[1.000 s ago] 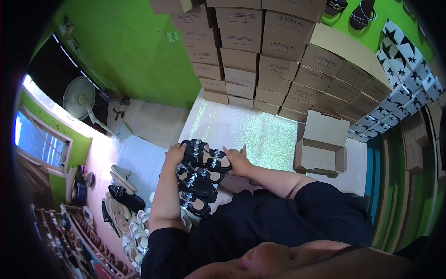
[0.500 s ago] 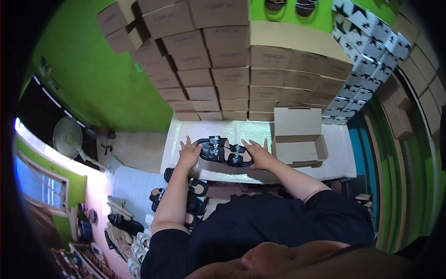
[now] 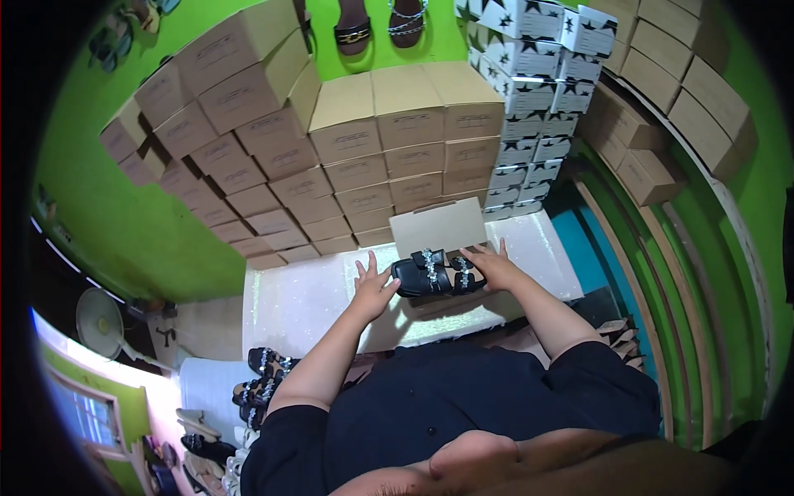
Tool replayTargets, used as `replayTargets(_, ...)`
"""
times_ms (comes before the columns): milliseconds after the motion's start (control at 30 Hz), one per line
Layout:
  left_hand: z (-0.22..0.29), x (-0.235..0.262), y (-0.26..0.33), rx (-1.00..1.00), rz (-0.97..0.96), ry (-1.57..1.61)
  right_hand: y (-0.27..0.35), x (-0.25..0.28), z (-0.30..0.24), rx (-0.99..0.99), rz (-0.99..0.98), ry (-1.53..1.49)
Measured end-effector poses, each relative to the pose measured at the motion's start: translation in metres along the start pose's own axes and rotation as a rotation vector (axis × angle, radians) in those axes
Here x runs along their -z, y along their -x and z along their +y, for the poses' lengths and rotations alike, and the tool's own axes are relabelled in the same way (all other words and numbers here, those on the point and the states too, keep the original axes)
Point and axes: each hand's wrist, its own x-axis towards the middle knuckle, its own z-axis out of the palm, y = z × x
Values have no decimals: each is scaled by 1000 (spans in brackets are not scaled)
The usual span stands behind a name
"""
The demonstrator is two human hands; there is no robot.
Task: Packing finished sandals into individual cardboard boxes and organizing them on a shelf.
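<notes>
A pair of black sandals (image 3: 411,279) with sparkling jewelled straps lies side by side between my two hands, held over an opened cardboard box. My left hand (image 3: 376,291) presses its thumb against the left end of the pair, with the other fingers spread outward. At the opposite end my right hand (image 3: 495,268) grips the sandals, some of its fingers fanned upward. The raised lid (image 3: 438,223) of the box shows behind the pair, while most of the box's inside is hidden by the sandals and my right hand.
Stacked brown shoe boxes (image 3: 356,174) line the back of the white table (image 3: 289,302), beside white boxes with black stars (image 3: 521,124). More black jewelled sandals (image 3: 263,388) are at the lower left. A fan (image 3: 99,314) stands farther left, and wooden rails (image 3: 653,314) run along the right.
Both hands have carried the sandals rightward from the table's middle to over the open box. The head view has shifted too, showing more of the wall and shelves.
</notes>
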Motion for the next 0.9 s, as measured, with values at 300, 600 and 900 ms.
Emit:
replayTargets(300, 30, -67, -46, 238, 26, -48, -22, -8, 74, 58, -190, 64)
replayTargets(600, 34, -95, -57, 491, -84, -304, -43, -40, 94, 254, -149, 154)
replayTargets(900, 76, -119, -59, 368, 86, -504, -45, -52, 82, 274, -105, 216)
